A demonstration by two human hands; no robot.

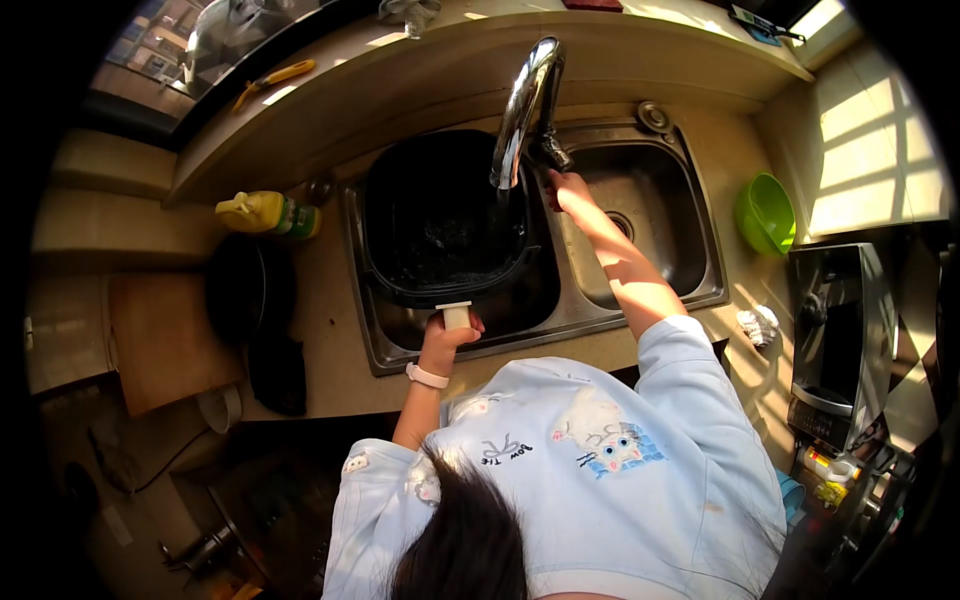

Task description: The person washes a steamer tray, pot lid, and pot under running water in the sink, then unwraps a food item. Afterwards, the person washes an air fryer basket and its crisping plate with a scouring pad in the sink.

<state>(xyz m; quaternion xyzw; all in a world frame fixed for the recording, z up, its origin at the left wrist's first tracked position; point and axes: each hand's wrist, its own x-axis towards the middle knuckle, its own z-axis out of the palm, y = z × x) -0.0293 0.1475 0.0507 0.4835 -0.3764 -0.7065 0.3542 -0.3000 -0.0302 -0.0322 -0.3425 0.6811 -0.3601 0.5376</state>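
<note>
A black basket-like container (445, 220) with a white handle (456, 316) sits over the left basin of the steel sink (715, 270). Water shows inside it, below the spout of the chrome faucet (515, 120). My left hand (448, 338) is wrapped round the white handle at the container's near side. Reaching across the right basin, my right hand (566, 192) is at the base of the faucet, by its lever; its fingers are partly hidden and small in view.
Left of the sink are a yellow bottle (270, 215), a black pan (240, 290) and a wooden board (165, 340). A green bowl (766, 215), a crumpled white cloth (759, 326) and a black appliance (845, 340) are at the right. A drain plug (654, 117) lies behind the right basin.
</note>
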